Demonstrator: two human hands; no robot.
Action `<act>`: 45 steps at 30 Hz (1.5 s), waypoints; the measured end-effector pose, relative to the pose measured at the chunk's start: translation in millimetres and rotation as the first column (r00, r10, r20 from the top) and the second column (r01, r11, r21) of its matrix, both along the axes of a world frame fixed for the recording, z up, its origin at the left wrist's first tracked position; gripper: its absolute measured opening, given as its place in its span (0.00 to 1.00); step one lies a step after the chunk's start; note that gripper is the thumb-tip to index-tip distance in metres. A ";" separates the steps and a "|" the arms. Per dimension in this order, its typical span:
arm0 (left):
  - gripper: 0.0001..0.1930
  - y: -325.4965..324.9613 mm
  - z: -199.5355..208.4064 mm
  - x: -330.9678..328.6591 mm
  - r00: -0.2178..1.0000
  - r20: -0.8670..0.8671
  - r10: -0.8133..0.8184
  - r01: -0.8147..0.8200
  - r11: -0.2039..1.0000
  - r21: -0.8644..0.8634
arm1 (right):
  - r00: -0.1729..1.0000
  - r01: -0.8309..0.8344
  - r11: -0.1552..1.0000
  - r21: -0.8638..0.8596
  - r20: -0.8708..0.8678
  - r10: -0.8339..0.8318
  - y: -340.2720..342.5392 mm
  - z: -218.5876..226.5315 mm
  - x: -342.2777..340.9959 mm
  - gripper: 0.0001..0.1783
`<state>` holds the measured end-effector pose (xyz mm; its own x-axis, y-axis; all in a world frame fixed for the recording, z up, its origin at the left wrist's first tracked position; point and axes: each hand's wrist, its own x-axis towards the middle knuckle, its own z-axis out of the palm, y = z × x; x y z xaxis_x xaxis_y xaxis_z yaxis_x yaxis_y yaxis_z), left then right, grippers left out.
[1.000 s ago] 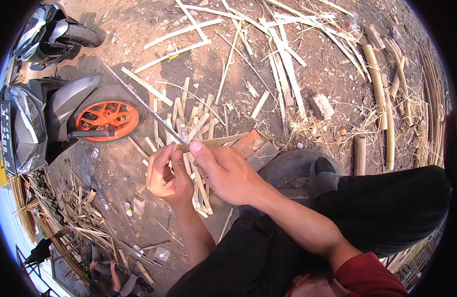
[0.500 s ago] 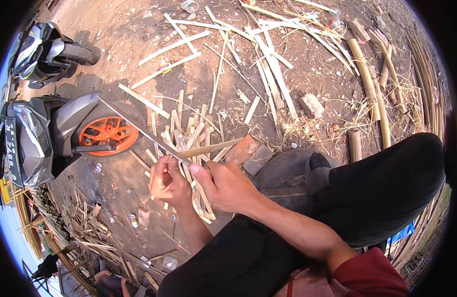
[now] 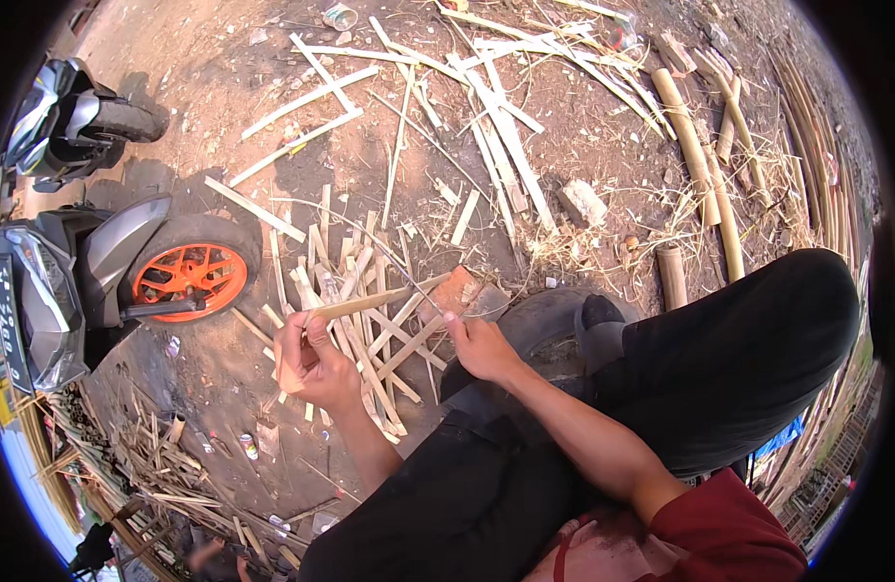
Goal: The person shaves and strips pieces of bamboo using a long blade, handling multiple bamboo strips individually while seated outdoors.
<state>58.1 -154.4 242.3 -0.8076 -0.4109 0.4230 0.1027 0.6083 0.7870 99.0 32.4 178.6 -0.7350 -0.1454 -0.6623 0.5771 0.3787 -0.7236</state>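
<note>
My left hand (image 3: 316, 369) pinches one end of a flat bamboo strip (image 3: 365, 304) between thumb and fingers. The strip points right, toward a broken red brick (image 3: 454, 291). My right hand (image 3: 481, 347) is closed round the handle end of a long, thin knife (image 3: 408, 275), whose handle is hidden in the fist. The blade shows nearly edge-on, slanting up and left, and crosses the strip in this view; whether they touch I cannot tell. Below both hands lies a loose pile of short split bamboo pieces (image 3: 355, 335) on the dirt.
A motorbike with an orange front wheel (image 3: 190, 279) stands at left, another motorbike (image 3: 74, 126) behind it. Long pale strips (image 3: 510, 136) are scattered ahead. Bamboo poles (image 3: 687, 145) and a stone (image 3: 583, 202) lie at right. A tyre (image 3: 554, 315) sits by my foot.
My hands have moved apart. The right hand has gone right with the knife, and the blade has swung from pointing far left to a steeper slant. The left hand still holds the strip.
</note>
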 end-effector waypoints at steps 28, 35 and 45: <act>0.12 11.5 1.0 2.4 0.971 0.076 0.227 -0.233 0.969 0.083 | 0.996 -0.084 0.994 0.074 0.019 0.083 -2.0 -75.6 -18.2 0.42; 0.08 -2.3 -1.6 -2.3 0.991 -0.004 0.132 -0.130 0.980 0.149 | 0.994 -0.109 0.991 0.077 -0.007 0.110 10.6 -111.1 -13.9 0.42; 0.10 5.9 5.0 -4.1 0.993 0.031 0.118 -0.120 0.986 0.112 | 0.991 -0.091 0.995 -0.045 -0.101 0.086 -17.8 -70.3 -36.8 0.45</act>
<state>54.0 -148.5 247.3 -0.7594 -0.5489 0.3493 0.0151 0.5218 0.8529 62.2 14.6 108.3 -0.7792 -0.2436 -0.5775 0.4678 0.3871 -0.7945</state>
